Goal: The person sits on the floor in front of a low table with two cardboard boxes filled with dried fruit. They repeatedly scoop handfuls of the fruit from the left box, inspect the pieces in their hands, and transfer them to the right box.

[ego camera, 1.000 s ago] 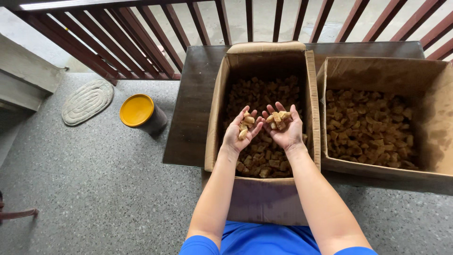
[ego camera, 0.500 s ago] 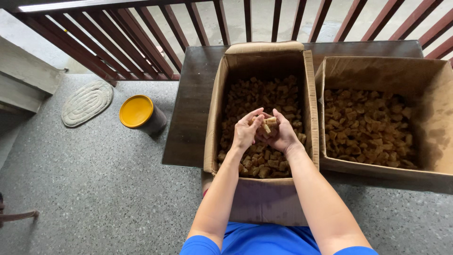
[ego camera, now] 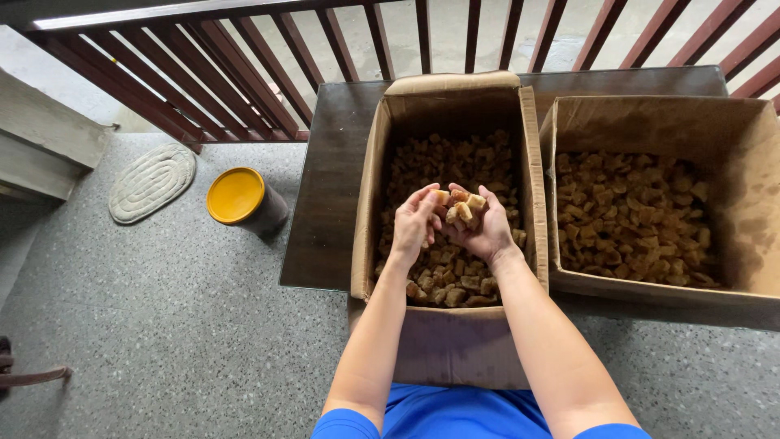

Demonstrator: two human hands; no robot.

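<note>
A handful of brown chunks (ego camera: 463, 208) is cupped in the right hand (ego camera: 483, 232), held above the near box (ego camera: 445, 203). The left hand (ego camera: 414, 223) is curled against the pile's side, fingertips touching the chunks. The pile sits loose and heaped, not clamped. Risk: chunks could be spilled over the box wall onto the table (ego camera: 333, 187) or floor if the cup is tilted or the hands are parted. A second box (ego camera: 650, 211) sits just beside.
</note>
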